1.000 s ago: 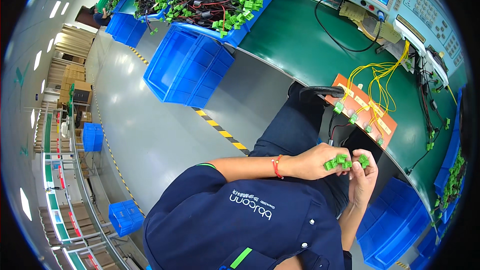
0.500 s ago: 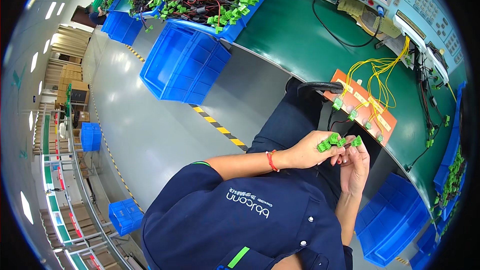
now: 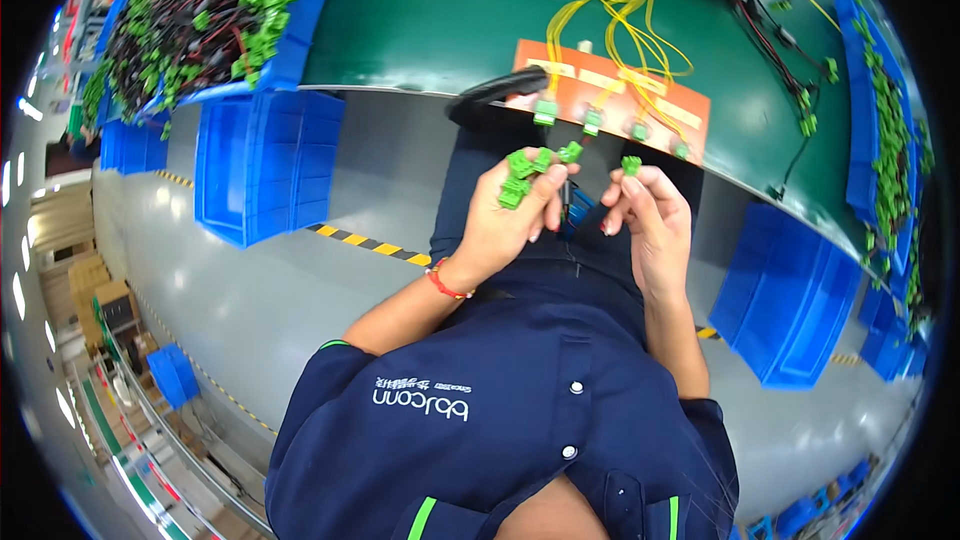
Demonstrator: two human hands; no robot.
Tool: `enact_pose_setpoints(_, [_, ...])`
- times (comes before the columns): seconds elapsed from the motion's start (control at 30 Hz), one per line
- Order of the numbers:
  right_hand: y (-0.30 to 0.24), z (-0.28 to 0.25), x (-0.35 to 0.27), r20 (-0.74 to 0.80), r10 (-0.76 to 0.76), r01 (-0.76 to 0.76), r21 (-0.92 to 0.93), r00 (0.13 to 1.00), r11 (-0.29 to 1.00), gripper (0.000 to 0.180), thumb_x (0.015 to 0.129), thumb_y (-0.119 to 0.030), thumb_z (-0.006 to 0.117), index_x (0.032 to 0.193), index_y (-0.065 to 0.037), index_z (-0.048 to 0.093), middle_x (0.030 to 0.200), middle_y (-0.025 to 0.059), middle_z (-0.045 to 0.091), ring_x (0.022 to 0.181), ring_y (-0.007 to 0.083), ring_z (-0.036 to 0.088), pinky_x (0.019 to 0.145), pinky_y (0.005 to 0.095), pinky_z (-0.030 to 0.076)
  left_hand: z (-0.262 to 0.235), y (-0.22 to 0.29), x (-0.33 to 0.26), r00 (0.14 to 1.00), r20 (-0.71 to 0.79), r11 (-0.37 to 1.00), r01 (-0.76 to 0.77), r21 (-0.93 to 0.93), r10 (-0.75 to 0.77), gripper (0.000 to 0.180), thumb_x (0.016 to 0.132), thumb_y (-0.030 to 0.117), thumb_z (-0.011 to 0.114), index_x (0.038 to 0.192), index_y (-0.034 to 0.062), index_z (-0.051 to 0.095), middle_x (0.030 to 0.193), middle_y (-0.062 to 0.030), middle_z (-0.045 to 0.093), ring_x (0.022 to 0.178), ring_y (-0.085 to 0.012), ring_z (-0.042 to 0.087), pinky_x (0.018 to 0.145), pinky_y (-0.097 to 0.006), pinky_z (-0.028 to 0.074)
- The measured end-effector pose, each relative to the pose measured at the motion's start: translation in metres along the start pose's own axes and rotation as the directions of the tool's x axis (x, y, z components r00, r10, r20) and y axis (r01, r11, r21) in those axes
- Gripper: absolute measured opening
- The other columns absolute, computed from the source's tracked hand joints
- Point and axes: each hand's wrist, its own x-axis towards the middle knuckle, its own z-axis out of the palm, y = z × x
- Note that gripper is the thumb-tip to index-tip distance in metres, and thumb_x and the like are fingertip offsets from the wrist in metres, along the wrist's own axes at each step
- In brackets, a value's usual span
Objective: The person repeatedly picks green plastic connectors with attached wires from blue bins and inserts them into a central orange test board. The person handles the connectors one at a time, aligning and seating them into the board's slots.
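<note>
Left hand point(image 3: 505, 225) is clenched around a bunch of small green plug connectors point(image 3: 520, 172); several stick out above the fingers, fanned between thumb and forefinger. Red string bracelet point(image 3: 446, 285) on that wrist.

Right hand point(image 3: 645, 220) pinches a single green connector point(image 3: 631, 165) between thumb and fingertip, held upright just above the hand. Rest of the fingers loosely curled. The two hands are near each other but not touching; the single connector is apart from the bunch, a bit to its right.

Both hands sit over the person's lap, just in front of the green bench point(image 3: 420, 20) edge. Thin dark wires point(image 3: 572, 208) hang down between the hands; can't tell exactly what they're attached to.

On the bench right ahead of the hands: orange test fixture board point(image 3: 620, 90) with a row of green sockets point(image 3: 592, 122) along its near edge and yellow leads point(image 3: 610, 20) looping off the back. A black curved piece point(image 3: 495, 92) lies at the bench edge, left of the board.

Left side: blue bin point(image 3: 260, 165) under the bench, another blue tray point(image 3: 295, 35) on top heaped with black harnesses with green connectors point(image 3: 190, 20). Right side: blue bins point(image 3: 785, 290) below the bench, and a long blue tray point(image 3: 860, 80) of green connectors along the far right edge.

Floor is grey, with yellow-black hazard tape point(image 3: 365, 242) running under the bench. Person wears a dark navy work shirt point(image 3: 500, 420).
</note>
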Motion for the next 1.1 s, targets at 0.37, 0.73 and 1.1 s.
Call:
enact_pose_setpoints(0.37, [-0.001, -0.007, 0.001, -0.104, -0.372, 0.232, -0.619, 0.922, 0.75, 0.011, 0.092, -0.001, 0.065, 0.102, 0.004, 0.066, 0.082, 0.0065, 0.068, 0.063, 0.0062, 0.06, 0.059, 0.0218, 0.049, 0.008, -0.007, 0.005, 0.994, 0.113, 1.0, -0.002, -0.027, 0.005, 0.022, 0.102, 0.02, 0.058, 0.102, -0.0007, 0.065, 0.072, -0.0062, 0.064, 0.048, -0.004, 0.044, 0.045, -0.019, 0.033])
enact_pose_setpoints(0.73, [-0.005, -0.013, 0.0, -0.033, -0.266, 0.199, -0.578, 0.963, 0.791, 0.016, 0.098, -0.008, 0.056, 0.097, 0.003, 0.068, 0.072, 0.0038, 0.064, 0.059, 0.0046, 0.055, 0.054, 0.02, 0.044, 0.005, -0.007, 0.004, 0.993, 0.113, 0.999, 0.022, -0.039, -0.017, 0.023, 0.101, 0.021, 0.06, 0.102, -0.0015, 0.065, 0.074, -0.0077, 0.066, 0.048, -0.004, 0.045, 0.045, -0.019, 0.035])
enact_pose_setpoints(1.1, [-0.011, -0.003, 0.019, 0.048, 0.066, -0.06, -0.132, 0.997, 0.989, 0.034, 0.1, -0.025, 0.047, 0.086, 0.001, 0.065, 0.058, 0.0015, 0.052, 0.052, 0.0066, 0.045, 0.051, 0.022, 0.035, 0.003, -0.006, 0.002, 0.995, 0.095, 0.999, 0.017, -0.035, -0.013, 0.022, 0.101, 0.02, 0.06, 0.103, -0.0015, 0.065, 0.074, -0.0071, 0.066, 0.047, -0.0035, 0.045, 0.043, -0.018, 0.034])
